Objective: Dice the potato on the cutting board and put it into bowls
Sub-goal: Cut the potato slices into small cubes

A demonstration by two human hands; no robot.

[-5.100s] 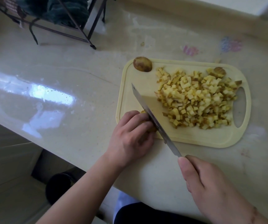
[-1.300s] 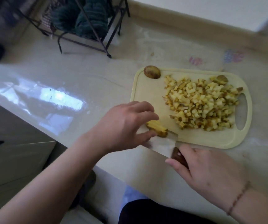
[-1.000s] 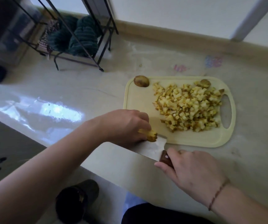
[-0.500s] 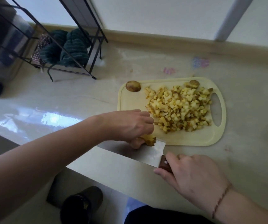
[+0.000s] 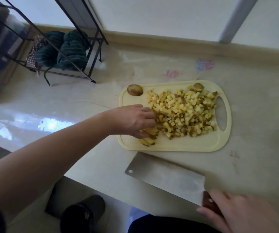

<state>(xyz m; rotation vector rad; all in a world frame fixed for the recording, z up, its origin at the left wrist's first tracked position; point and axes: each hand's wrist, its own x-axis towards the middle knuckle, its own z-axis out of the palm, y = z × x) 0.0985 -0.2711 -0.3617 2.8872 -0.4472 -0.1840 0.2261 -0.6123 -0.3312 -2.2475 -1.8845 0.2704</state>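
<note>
Mostly diced (image 5: 184,113); left hand (image 5: 132,120) fingers pinch uncut strips (image 5: 148,135), right hand (image 5: 241,214) clamps cleaver (image 5: 167,179); bowling not begun.

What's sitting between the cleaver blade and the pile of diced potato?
Head view: the cutting board's bare near strip, then bare countertop, separates cleaver and diced potato.
</note>
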